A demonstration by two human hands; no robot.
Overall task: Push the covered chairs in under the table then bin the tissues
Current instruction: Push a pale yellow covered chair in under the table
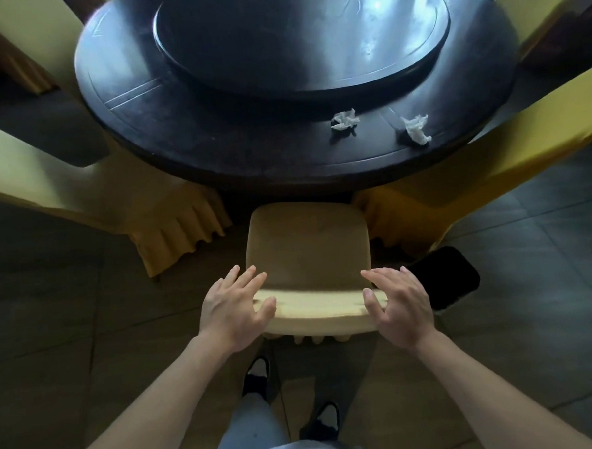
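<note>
At the left edge of the frame a pale yellow fabric-covered chair (45, 175) with a pleated skirt angles in toward the round dark wooden table (214, 139), which fills the upper middle and carries a raised dark turntable (298, 38). In the lower middle, the left hand (235, 308) rests with straight, spread fingers on the left end of the backrest top of a tan covered chair (308, 251), whose seat front sits just at the table's edge. The right hand (400, 308) lies likewise open on the backrest's right end. Two crumpled white tissues (344, 120) (416, 132) lie on the table's near right rim. A black rounded object (443, 278) sits right of the chair, and another yellow covered chair (510, 144) stands at the right edge.
</note>
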